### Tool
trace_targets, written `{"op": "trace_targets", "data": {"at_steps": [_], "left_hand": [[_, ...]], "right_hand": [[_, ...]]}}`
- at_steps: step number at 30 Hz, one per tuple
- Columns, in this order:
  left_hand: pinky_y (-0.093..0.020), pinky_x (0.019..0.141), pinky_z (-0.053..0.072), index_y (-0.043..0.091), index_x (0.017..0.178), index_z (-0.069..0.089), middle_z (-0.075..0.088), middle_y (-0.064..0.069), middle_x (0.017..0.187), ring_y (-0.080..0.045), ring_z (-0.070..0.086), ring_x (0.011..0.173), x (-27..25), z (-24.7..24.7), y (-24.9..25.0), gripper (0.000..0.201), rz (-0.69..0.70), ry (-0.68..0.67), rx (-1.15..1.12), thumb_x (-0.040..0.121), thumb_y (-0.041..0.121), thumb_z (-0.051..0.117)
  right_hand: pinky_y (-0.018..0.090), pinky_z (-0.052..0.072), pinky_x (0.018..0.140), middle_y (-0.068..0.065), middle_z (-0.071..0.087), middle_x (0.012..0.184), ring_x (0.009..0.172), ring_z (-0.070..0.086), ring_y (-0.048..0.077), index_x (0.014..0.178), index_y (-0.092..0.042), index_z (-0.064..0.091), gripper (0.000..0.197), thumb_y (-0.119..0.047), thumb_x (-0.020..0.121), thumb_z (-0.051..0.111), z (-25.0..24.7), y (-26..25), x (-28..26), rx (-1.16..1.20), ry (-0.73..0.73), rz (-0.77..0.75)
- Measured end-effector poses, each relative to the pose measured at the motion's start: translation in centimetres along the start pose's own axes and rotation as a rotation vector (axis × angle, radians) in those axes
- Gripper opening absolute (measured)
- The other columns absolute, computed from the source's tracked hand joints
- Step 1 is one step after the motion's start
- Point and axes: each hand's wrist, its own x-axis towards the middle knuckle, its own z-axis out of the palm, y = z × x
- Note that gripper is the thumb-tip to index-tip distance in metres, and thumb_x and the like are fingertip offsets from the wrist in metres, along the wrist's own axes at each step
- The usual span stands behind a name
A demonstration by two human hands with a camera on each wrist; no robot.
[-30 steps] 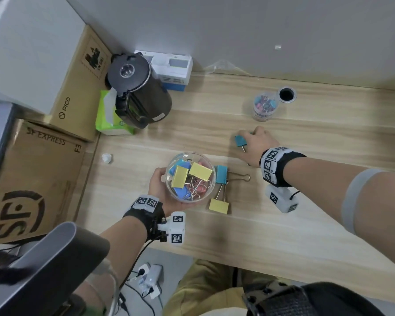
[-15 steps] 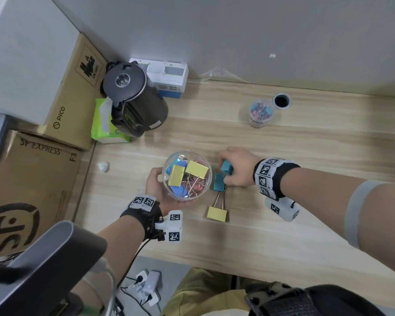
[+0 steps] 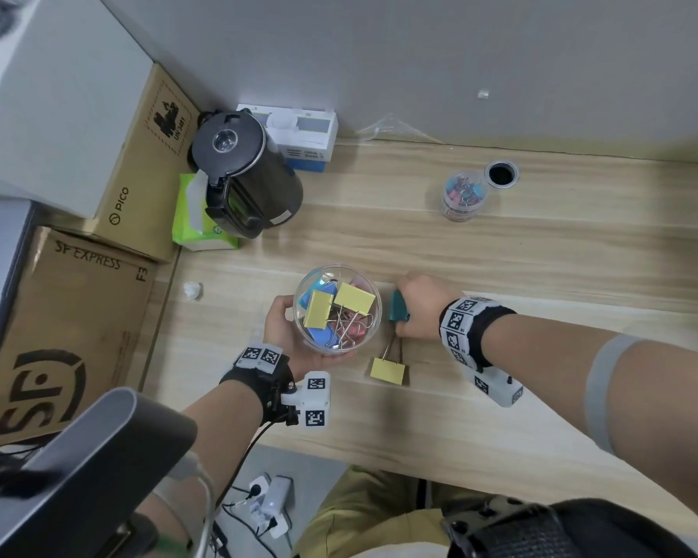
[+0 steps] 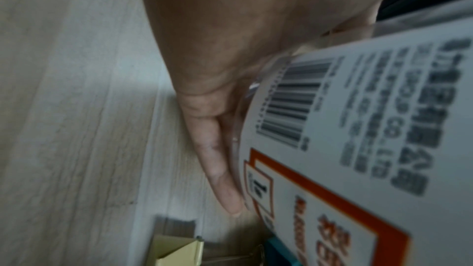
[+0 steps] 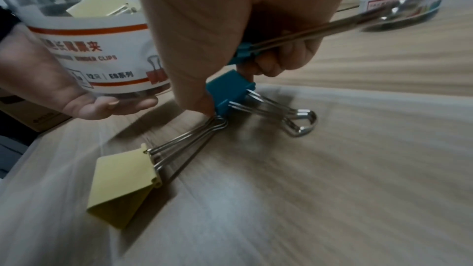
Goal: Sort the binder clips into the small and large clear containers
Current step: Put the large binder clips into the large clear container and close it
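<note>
The right hand [image 5: 204,33] already curls around one teal binder clip [image 5: 243,53] while its thumb and fingertips pinch a second teal clip [image 5: 229,90] on the wooden desk [image 3: 540,255]. Just beside it, the left hand [image 3: 283,328] cups the large clear container [image 3: 337,308], holding several big clips. A yellow binder clip [image 3: 387,370] lies unsorted near them, and the small clear container [image 3: 462,197] of little clips stands well apart, so sorting looks nearly finished.

Clips and two containers on the desk, kettle and boxes at the far left

The large container [image 3: 336,308] sits in the left hand [image 3: 279,324], clips inside it; just right of it the right hand [image 3: 420,306] holds a clip [image 3: 397,306], perhaps two, on the desk [image 3: 540,255]. Another clip [image 3: 387,370] lies nearer the person. The small container [image 3: 462,195] stands far back right, beside a desk hole [image 3: 501,174]. The kettle [image 3: 244,175] stands back left, boxes [image 3: 138,167] further left.
</note>
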Motion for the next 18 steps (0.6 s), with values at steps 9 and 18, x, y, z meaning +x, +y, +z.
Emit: {"op": "trace_targets", "data": {"at_steps": [9,18], "left_hand": [[-0.063,0.101,0.044,0.006,0.135,0.058,0.067,-0.028,0.122,-0.049,0.059,0.113,-1.6,3.4,0.7,0.07,0.044,0.018,0.087,0.089,0.055,0.039],[-0.057,0.095,0.047,0.005,0.112,0.067,0.073,-0.027,0.105,-0.045,0.066,0.098,-2.8,8.9,-0.7,0.059,0.07,0.037,0.245,0.092,0.054,0.04]], "right_hand": [[0.035,0.05,0.088,-0.004,0.064,0.108,0.097,0.058,0.015,0.116,-0.017,0.064,0.059,-0.045,0.066,0.078,-11.1,1.4,-4.2,0.453,0.494,-0.17],[0.03,0.051,0.073,-0.001,0.063,0.11,0.096,0.06,0.019,0.113,-0.021,0.061,0.049,-0.033,0.067,0.075,-13.2,-4.0,-6.4,-0.047,0.12,-0.492]]}}
